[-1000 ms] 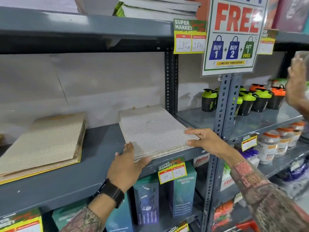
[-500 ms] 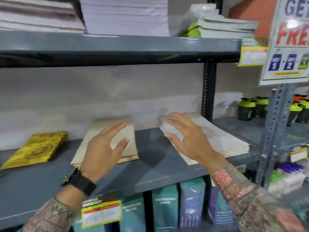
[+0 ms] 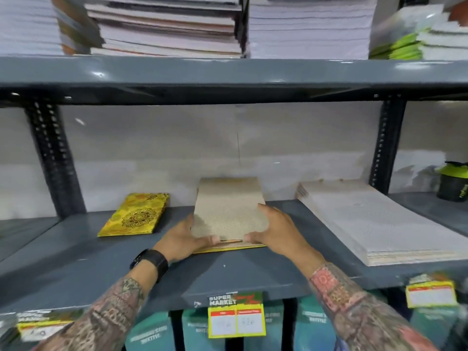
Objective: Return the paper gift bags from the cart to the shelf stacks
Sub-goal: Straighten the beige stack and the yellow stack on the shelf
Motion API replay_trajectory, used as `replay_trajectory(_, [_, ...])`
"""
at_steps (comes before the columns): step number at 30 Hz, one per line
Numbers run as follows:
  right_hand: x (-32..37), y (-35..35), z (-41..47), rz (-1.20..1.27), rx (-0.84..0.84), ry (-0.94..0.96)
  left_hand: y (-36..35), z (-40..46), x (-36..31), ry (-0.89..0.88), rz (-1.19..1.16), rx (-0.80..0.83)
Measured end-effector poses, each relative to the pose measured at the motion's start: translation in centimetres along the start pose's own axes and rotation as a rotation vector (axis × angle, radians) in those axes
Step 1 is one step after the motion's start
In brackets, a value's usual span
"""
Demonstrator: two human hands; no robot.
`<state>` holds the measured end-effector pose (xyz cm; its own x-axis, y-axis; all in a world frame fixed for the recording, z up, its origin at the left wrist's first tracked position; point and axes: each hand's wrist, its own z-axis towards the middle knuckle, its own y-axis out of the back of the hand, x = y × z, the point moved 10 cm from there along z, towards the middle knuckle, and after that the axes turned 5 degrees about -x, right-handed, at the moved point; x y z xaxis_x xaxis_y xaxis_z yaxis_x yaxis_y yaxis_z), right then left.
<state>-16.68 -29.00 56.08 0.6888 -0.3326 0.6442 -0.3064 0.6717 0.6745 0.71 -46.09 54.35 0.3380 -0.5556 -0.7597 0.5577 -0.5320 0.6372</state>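
A stack of flat beige paper gift bags (image 3: 229,211) lies in the middle of the grey shelf (image 3: 228,272). My left hand (image 3: 181,240) grips its front left corner and my right hand (image 3: 276,230) grips its front right corner, thumbs on top. A small stack of yellow patterned gift bags (image 3: 136,215) lies to the left. A wider stack of pale dotted gift bags (image 3: 374,224) lies to the right. The cart is not in view.
The shelf above carries tall stacks of paper and notebooks (image 3: 167,24). Dark slotted uprights (image 3: 54,160) stand at both ends of the bay. A green-lidded shaker bottle (image 3: 453,182) stands at far right. Price tags (image 3: 236,316) hang on the shelf's front edge, teal boxes (image 3: 152,333) below.
My view and both hands shifted left, from the pale dotted stack to the beige stack. Both hands, open in the air half a second ago, now hold the beige stack's front corners.
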Motion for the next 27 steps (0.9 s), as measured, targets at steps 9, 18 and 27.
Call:
replay_trajectory(9, [-2.8,0.5,0.2,0.424,0.004,-0.138,0.4,0.3,1.9,0.101,-0.474,-0.039])
replay_trajectory(18, [-2.7,-0.5,-0.6,0.361,0.074,-0.086,-0.3,0.0,0.6,0.003,-0.415,0.042])
replay_trajectory(27, [-1.6,0.4,-1.3,0.149,0.021,-0.044,0.5,-0.6,1.0,-0.062,-0.153,-0.018])
